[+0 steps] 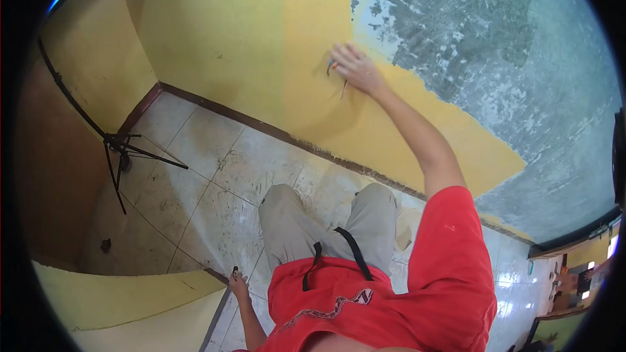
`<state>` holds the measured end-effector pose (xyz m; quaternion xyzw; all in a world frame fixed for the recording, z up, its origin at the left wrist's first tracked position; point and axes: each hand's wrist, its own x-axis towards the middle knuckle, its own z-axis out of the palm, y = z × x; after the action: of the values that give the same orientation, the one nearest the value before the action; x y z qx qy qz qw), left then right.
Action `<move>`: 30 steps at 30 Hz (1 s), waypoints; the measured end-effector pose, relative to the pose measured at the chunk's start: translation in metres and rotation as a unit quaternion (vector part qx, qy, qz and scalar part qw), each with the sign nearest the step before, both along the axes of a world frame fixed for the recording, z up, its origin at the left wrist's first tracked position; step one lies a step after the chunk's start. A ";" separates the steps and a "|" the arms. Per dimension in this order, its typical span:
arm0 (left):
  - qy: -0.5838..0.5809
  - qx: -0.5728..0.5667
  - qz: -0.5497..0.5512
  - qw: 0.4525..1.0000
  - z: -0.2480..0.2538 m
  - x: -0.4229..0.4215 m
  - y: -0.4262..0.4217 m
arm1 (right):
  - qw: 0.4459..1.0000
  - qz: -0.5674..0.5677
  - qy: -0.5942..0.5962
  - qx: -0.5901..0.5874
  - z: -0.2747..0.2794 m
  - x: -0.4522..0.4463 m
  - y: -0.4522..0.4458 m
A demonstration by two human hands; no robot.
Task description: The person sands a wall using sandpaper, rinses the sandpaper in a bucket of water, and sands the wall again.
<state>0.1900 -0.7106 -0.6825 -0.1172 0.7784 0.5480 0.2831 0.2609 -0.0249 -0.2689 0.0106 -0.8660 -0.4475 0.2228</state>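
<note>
My right hand (pixel 360 70) is raised at the yellow wall (pixel 254 32), left of the bare grey patch, its fingers smeared by motion. A slim object with orange and dark parts (pixel 333 65) shows at its fingers, and a thin strip sticks out below the palm; its kind is too blurred to tell. Low on the left, my left hand (pixel 239 284) is closed near the edge of a low yellow wall section. A small dark thing (pixel 235 272) pokes out above its fingers; I cannot make out what it is.
Grey plaster (pixel 476 45) with white flecks covers the wall's right side. A black tripod stand (pixel 120 146) is in the left corner. Stained white tiles (pixel 222 215) form the floor, with a small dark lump (pixel 105 245) on it. People appear at far right.
</note>
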 end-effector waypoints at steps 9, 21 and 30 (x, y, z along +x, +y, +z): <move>0.283 0.233 -0.202 0.908 0.165 -0.040 0.247 | 0.933 -0.127 0.326 0.085 0.318 0.117 -0.004; 0.809 0.242 -0.157 0.512 0.501 -0.048 0.661 | 0.925 0.015 0.327 0.194 0.390 0.169 0.032; 0.794 0.291 -0.174 0.505 0.517 -0.054 0.678 | 0.928 0.031 0.301 0.218 0.390 0.170 0.042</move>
<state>0.1359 -0.0323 -0.1657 0.5934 0.4784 0.5474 -0.3455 0.4310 0.0171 0.1213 -0.0500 -0.6388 -0.6001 0.4789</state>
